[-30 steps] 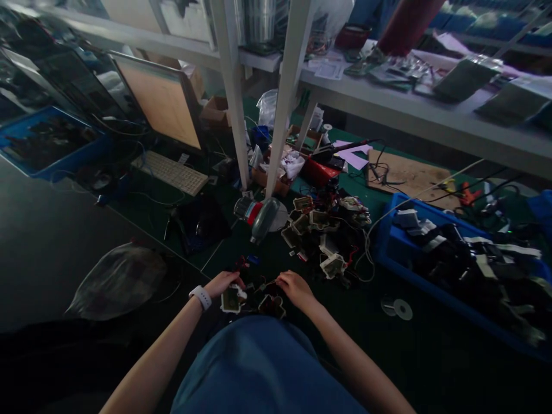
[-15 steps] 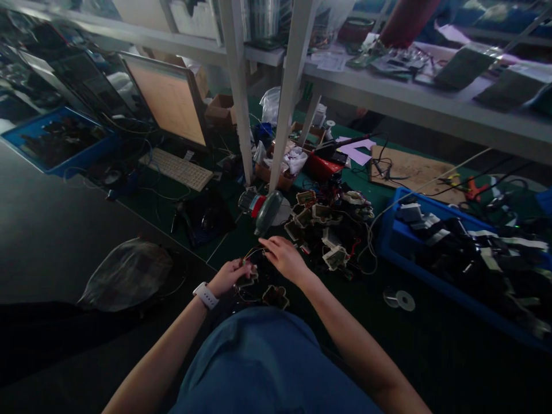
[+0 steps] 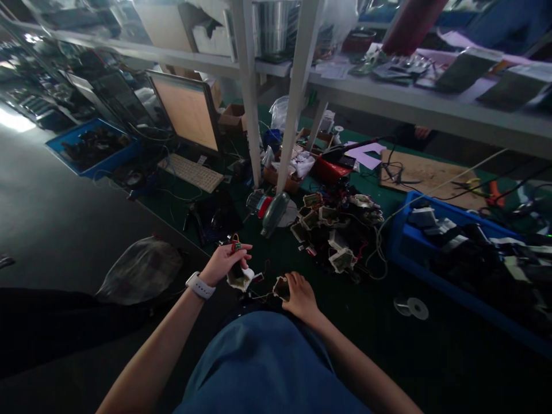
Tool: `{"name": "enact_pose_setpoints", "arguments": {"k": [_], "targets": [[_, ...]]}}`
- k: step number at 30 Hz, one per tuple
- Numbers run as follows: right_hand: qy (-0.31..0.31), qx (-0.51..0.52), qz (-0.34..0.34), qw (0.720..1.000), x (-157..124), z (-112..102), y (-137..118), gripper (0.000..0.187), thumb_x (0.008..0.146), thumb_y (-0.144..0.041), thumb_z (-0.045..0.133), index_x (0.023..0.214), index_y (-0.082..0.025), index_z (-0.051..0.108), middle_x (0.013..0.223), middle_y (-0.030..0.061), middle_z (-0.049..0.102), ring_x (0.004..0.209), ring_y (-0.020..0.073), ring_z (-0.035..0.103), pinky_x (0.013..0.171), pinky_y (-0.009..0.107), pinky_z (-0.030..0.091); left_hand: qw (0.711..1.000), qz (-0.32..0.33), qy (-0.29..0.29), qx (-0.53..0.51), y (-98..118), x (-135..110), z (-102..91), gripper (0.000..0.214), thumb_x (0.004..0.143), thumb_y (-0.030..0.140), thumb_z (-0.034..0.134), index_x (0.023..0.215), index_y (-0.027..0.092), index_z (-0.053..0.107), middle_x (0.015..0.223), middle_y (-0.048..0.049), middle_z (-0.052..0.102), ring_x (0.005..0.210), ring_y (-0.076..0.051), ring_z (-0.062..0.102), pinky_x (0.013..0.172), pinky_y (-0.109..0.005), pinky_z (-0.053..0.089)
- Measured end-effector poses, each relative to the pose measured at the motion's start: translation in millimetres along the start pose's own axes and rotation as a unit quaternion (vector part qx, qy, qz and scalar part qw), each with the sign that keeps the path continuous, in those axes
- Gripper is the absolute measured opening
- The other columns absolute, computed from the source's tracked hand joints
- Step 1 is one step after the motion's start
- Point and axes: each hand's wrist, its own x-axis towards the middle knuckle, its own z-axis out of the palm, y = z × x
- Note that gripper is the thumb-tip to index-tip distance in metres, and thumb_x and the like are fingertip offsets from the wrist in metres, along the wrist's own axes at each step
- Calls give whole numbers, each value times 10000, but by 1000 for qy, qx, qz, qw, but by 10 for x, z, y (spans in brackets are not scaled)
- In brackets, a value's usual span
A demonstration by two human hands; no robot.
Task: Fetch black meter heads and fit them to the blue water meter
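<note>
Pinched between thumb and fingers of my left hand [image 3: 224, 261] is a small green circuit board [image 3: 236, 246] with thin yellow and red wires; a white watch band [image 3: 200, 286] circles that wrist. Just under these fingers lies a pale plastic housing [image 3: 242, 280] with an open cavity. My right hand [image 3: 301, 294] is closed around the right side of another open housing [image 3: 281, 287], brownish inside, close to my body. A thin wire runs between the two housings. The far side of the right fingers' grip is partly hidden.
Several open housings [image 3: 330, 217] are heaped ahead to the right. A blue bin [image 3: 399, 230] of black parts stands at the right, with a spool [image 3: 417, 309] nearby. A clear-bodied bottle-like tool [image 3: 275, 214] lies ahead by the shelf posts [image 3: 297, 86]. Another person's hand [image 3: 421, 132] shows beyond the bench.
My right hand has dropped from the wires down to the housing near my body and closed on it. My left hand has risen slightly leftward with the board. The camera view has shifted.
</note>
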Motion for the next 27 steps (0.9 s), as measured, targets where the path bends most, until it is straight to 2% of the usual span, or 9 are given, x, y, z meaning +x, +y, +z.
{"name": "enact_pose_setpoints", "arguments": {"k": [3,6,9,11,14,17,22,27], "targets": [[35,-8,-51,998,-107,-325,60,778,623,-136,618,1368,-126,392,1362,161,429,1190,318,421,1021,434,342,1000,12,-5,5,41,2,18,514,788,452,589,1096,40,598,575,-29,633,853,-239,660,835,-360,493],[28,-15,-124,992,-228,-472,64,764,614,-107,604,1356,-168,433,1377,124,443,1198,305,426,1039,420,334,1000,17,-25,8,43,7,93,498,781,434,602,1084,40,608,583,-36,646,801,-230,662,817,-361,500],[38,25,-175,984,-291,-431,87,725,622,-127,607,1331,-170,467,1352,126,472,1183,305,447,1039,433,351,999,22,-40,5,9,16,177,449,779,430,606,1024,56,640,609,-54,664,812,-234,659,828,-366,497],[61,64,-176,981,-276,-359,121,714,605,-150,624,1304,-135,481,1322,151,485,1173,318,454,1042,459,358,999,25,-36,-2,-30,23,204,458,792,448,586,1033,61,637,629,-61,672,837,-238,656,832,-366,494],[85,93,-161,979,-203,-261,153,724,579,-156,630,1283,-108,469,1292,167,486,1167,312,459,1048,461,368,1000,20,-16,-11,-104,10,175,508,792,482,582,1075,62,622,646,-64,678,862,-242,651,824,-360,494],[86,120,-184,972,-143,-192,140,729,575,-165,636,1278,-110,450,1275,168,485,1166,297,465,1037,445,390,1000,9,16,-17,-196,-50,89,486,775,507,608,994,76,656,689,-75,689,871,-235,644,828,-337,488],[41,160,-264,950,-81,-122,83,729,587,-212,683,1267,-100,445,1260,193,480,1161,313,476,1009,467,415,996,-44,60,-39,-398,-233,-46,474,736,549,649,867,96,685,803,-103,709,743,-213,649,691,-300,511],[-21,201,-353,913,-13,-222,-168,814,548,-247,742,1287,-128,421,1272,166,475,1180,285,473,1003,409,439,992,-73,77,-73,-636,-488,-130,460,707,533,695,881,107,701,847,-105,715,780,-215,654,721,-291,513]]}}
